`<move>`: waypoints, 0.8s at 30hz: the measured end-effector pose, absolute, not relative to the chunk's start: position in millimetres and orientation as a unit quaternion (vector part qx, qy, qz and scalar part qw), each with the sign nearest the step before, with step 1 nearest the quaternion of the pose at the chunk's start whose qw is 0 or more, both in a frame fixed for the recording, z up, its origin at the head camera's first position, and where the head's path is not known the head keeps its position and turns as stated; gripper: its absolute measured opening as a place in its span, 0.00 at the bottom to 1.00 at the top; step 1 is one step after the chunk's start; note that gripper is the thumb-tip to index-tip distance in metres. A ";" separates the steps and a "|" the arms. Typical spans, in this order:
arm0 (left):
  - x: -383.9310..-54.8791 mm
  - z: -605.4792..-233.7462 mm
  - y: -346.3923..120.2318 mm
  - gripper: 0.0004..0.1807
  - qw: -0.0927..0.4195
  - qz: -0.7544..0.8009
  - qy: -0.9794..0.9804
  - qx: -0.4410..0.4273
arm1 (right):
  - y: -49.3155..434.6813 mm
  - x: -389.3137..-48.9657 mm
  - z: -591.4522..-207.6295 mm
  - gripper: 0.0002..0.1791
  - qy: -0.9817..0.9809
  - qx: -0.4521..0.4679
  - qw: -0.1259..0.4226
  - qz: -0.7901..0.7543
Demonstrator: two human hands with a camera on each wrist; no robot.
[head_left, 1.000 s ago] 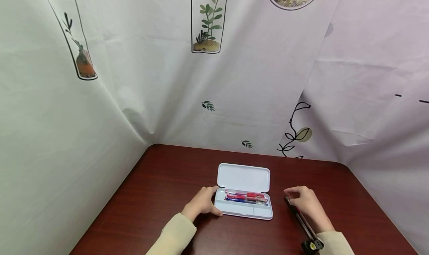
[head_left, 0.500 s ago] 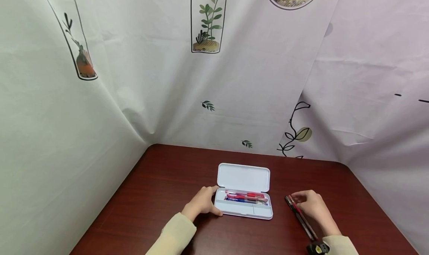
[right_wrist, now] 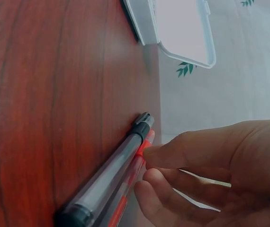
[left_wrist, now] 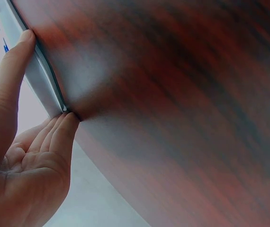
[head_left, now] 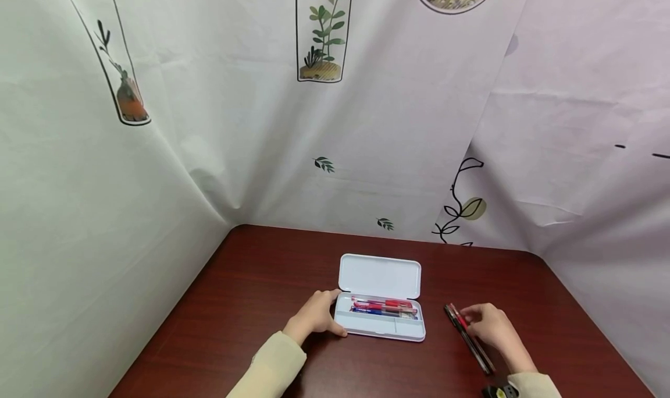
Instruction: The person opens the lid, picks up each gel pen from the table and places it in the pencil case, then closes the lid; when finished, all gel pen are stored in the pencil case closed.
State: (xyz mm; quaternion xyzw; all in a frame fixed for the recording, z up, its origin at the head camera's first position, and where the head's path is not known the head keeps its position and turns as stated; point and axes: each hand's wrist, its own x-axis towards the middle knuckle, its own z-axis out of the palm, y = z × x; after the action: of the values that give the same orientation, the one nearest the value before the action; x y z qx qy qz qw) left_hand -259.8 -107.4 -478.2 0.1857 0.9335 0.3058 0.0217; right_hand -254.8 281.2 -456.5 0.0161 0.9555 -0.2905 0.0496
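Head camera, from left: pale fabric (head_left: 225,130) printed with plants hangs behind a dark reddish-brown table (head_left: 277,264), where a person in cream sleeves (head_left: 269,366) works with two bare hands. The left hand (head_left: 314,316) spans the left end of an open white pencil case (head_left: 363,323) in a wide hold, thumb at the near edge and fingertips at the far left corner, as the left wrist camera also shows. The case lies flat near the middle of the table, its lid (head_left: 379,277) tipped back on the far side; red and blue pens (head_left: 384,309) lie in the long rear compartment, ahead of a divided front tray. Well apart to the right, a black pen (head_left: 467,341) lies slanted on the tabletop, just beside a red pen (head_left: 459,315). At far right, the right hand (head_left: 492,323) pinches the red pen narrowly at its red grip, the thumb pressed to it in the right wrist view.
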 end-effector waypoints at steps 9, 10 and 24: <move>-262.0 -480.7 -107.6 0.48 0.022 0.306 0.933 0.188 | 284.3 -248.7 -462.9 0.20 0.954 0.012 0.049 -0.296; -262.4 -481.3 -107.8 0.48 0.021 0.305 0.933 0.190 | 284.5 -248.4 -463.6 0.20 0.955 0.010 0.048 -0.291; -263.9 -484.5 -107.8 0.49 0.023 0.303 0.935 0.182 | 284.4 -248.0 -469.4 0.15 0.960 0.005 0.031 -0.279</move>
State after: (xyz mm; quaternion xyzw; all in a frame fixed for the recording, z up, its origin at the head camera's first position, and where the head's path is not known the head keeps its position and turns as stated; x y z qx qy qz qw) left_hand -263.9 -107.8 -484.5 0.1821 0.9353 0.3025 0.0228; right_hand -248.0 284.4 -469.4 0.0047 0.9599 -0.2786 0.0308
